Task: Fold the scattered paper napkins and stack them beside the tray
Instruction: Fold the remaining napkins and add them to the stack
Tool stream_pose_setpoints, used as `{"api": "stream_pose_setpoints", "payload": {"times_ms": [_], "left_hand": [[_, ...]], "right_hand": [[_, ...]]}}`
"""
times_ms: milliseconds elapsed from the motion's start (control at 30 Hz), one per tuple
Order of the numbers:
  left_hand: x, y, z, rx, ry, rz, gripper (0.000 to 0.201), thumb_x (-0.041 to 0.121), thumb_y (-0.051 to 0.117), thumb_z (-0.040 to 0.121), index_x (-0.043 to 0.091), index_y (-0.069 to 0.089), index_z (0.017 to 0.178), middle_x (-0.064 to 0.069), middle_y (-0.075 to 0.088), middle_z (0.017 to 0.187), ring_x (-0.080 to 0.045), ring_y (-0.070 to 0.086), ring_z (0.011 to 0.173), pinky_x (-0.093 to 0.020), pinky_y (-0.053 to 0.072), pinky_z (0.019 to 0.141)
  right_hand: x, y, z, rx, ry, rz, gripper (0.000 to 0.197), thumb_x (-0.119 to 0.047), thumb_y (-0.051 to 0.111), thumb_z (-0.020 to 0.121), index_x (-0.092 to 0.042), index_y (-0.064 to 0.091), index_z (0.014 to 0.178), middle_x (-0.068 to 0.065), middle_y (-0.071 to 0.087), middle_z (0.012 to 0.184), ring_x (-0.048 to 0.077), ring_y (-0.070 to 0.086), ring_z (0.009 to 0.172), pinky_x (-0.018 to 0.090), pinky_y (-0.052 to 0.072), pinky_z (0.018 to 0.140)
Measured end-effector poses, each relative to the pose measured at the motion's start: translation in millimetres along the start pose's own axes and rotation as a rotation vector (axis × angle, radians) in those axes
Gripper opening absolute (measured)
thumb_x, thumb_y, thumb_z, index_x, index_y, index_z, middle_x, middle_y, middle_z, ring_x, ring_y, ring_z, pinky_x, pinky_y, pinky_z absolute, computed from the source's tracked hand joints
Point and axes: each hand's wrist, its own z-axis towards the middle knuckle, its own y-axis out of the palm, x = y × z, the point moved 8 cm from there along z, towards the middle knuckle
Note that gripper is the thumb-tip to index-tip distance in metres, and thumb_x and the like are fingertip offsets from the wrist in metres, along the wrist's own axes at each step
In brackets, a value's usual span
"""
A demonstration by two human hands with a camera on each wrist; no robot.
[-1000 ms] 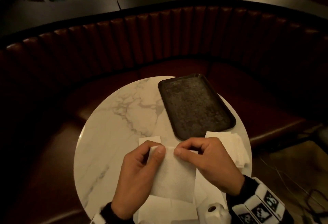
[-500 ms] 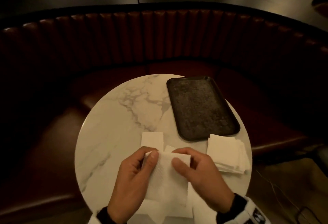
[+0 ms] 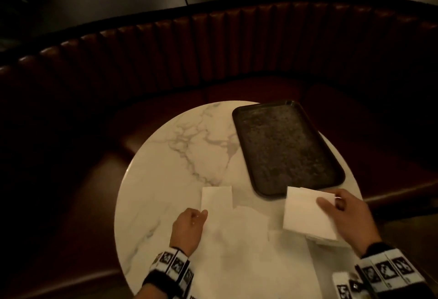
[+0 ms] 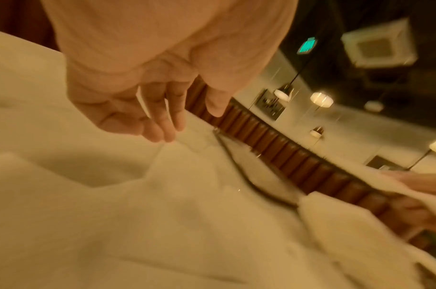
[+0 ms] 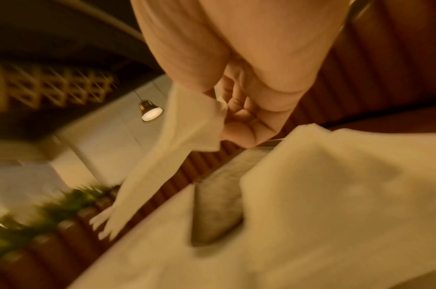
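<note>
Two hands split across the job. Right hand [image 3: 348, 213] pinching a folded napkin [image 3: 305, 211] by its far edge, thumb on top, held over the stack [image 3: 328, 240] at the near end of the tray [image 3: 284, 147]. Edge grip probably chosen so the fold stays flat and can be lined up on the pile. Wrist view: napkin hanging from the fingers [image 5: 239, 125], not yet laid down. Left hand [image 3: 188, 227] released, fingers loosely bent, holding nothing, fingertips [image 4: 160, 135] at the edge of the unfolded napkins [image 3: 237, 239] spread on the tabletop [image 3: 166, 156]; likely staged there for the next sheet. One small folded piece [image 3: 216, 198] lying apart, just beyond the left hand. Contact between left fingertips and paper: cannot tell, blurred. Several sheets left unfolded, so roughly mid-task. Risk: thin paper sliding off a crooked stack near the tabletop rim.
</note>
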Motion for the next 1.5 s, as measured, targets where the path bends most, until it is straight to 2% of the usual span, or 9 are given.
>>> {"api": "stream_pose_setpoints", "payload": {"times_ms": [133, 267, 400, 600, 800, 933, 1100, 1267, 1500], "left_hand": [[-20.6, 19.3, 48.0, -0.047, -0.136, 0.37, 0.067, 0.058, 0.059, 0.087, 0.016, 0.045, 0.136, -0.01, 0.042, 0.136, -0.033, 0.045, 0.123, -0.04, 0.042, 0.1], [-1.0, 39.6, 63.8, -0.06, -0.155, 0.5, 0.082, 0.061, 0.07, 0.073, 0.015, 0.038, 0.132, -0.007, 0.033, 0.135, -0.032, 0.041, 0.122, -0.046, 0.046, 0.093], [1.1, 49.1, 69.7, -0.053, -0.22, 0.488, 0.074, 0.049, 0.074, 0.075, 0.016, 0.035, 0.129, -0.004, 0.049, 0.13, -0.029, 0.047, 0.121, -0.045, 0.036, 0.098], [3.9, 50.1, 71.5, -0.128, -0.197, 0.44, 0.039, 0.041, 0.068, 0.084, 0.022, 0.052, 0.114, 0.001, 0.063, 0.116, -0.024, 0.058, 0.112, -0.04, 0.031, 0.094], [48.6, 19.6, 35.8, -0.17, 0.074, -0.186, 0.019, 0.014, 0.075, 0.081, 0.017, 0.07, 0.099, -0.002, 0.075, 0.097, -0.019, 0.07, 0.089, -0.018, 0.05, 0.065], [93.8, -21.4, -21.3, -0.268, 0.256, -0.411, 0.025, 0.018, 0.076, 0.079, 0.018, 0.072, 0.104, 0.001, 0.077, 0.098, -0.019, 0.072, 0.091, -0.029, 0.058, 0.072], [112.2, -66.4, -77.8, -0.349, 0.327, -0.652, 0.034, 0.017, 0.073, 0.079, 0.011, 0.069, 0.112, -0.013, 0.073, 0.109, -0.033, 0.071, 0.099, -0.049, 0.058, 0.084], [91.3, -81.9, -104.6, -0.318, 0.269, -0.788, 0.046, 0.031, 0.072, 0.079, 0.005, 0.06, 0.116, -0.013, 0.073, 0.111, -0.033, 0.069, 0.104, -0.048, 0.055, 0.091], [58.7, -80.5, -133.1, -0.257, 0.311, -0.787, 0.021, 0.015, 0.074, 0.078, 0.01, 0.072, 0.098, -0.015, 0.075, 0.1, -0.029, 0.072, 0.088, -0.04, 0.059, 0.077]], "right_hand": [[35.6, -6.4, 34.7, 0.089, 0.082, -0.233, 0.021, -0.023, 0.064, 0.089, -0.011, 0.059, 0.106, 0.013, 0.061, 0.093, 0.025, 0.051, 0.085, 0.04, 0.045, 0.085], [55.3, -3.3, 46.4, 0.127, 0.136, -0.318, 0.026, -0.021, 0.065, 0.087, -0.011, 0.055, 0.109, 0.016, 0.056, 0.113, 0.031, 0.054, 0.094, 0.047, 0.048, 0.092], [56.0, -8.7, 44.8, 0.187, 0.166, -0.405, 0.048, -0.027, 0.07, 0.083, -0.013, 0.049, 0.123, 0.02, 0.044, 0.128, 0.042, 0.048, 0.113, 0.059, 0.041, 0.098], [16.7, -36.5, 24.3, 0.27, 0.06, -0.431, 0.045, -0.023, 0.069, 0.082, -0.015, 0.051, 0.123, 0.018, 0.045, 0.13, 0.042, 0.039, 0.12, 0.059, 0.029, 0.103], [-55.1, 22.2, -26.8, -0.068, -0.314, -0.261, 0.029, -0.025, 0.066, 0.086, -0.041, 0.049, 0.103, -0.018, 0.055, 0.096, 0.003, 0.051, 0.093, 0.041, 0.046, 0.091], [-83.5, 99.3, -62.0, -0.418, -0.303, -0.069, 0.041, -0.038, 0.072, 0.081, -0.045, 0.048, 0.113, -0.02, 0.062, 0.101, -0.006, 0.056, 0.097, 0.01, 0.044, 0.083], [-115.9, 140.4, -107.7, -0.679, -0.211, 0.302, 0.016, -0.023, 0.07, 0.086, -0.022, 0.072, 0.102, 0.0, 0.075, 0.092, 0.015, 0.068, 0.082, 0.039, 0.054, 0.079], [-123.8, 136.3, -137.4, -0.655, -0.063, 0.512, 0.015, -0.011, 0.062, 0.09, -0.012, 0.075, 0.097, 0.013, 0.075, 0.098, 0.037, 0.069, 0.095, 0.056, 0.053, 0.088], [-126.0, 130.8, -161.3, -0.628, -0.129, 0.435, 0.02, -0.005, 0.057, 0.093, -0.015, 0.072, 0.101, 0.009, 0.076, 0.094, 0.029, 0.071, 0.084, 0.046, 0.053, 0.07]]}}
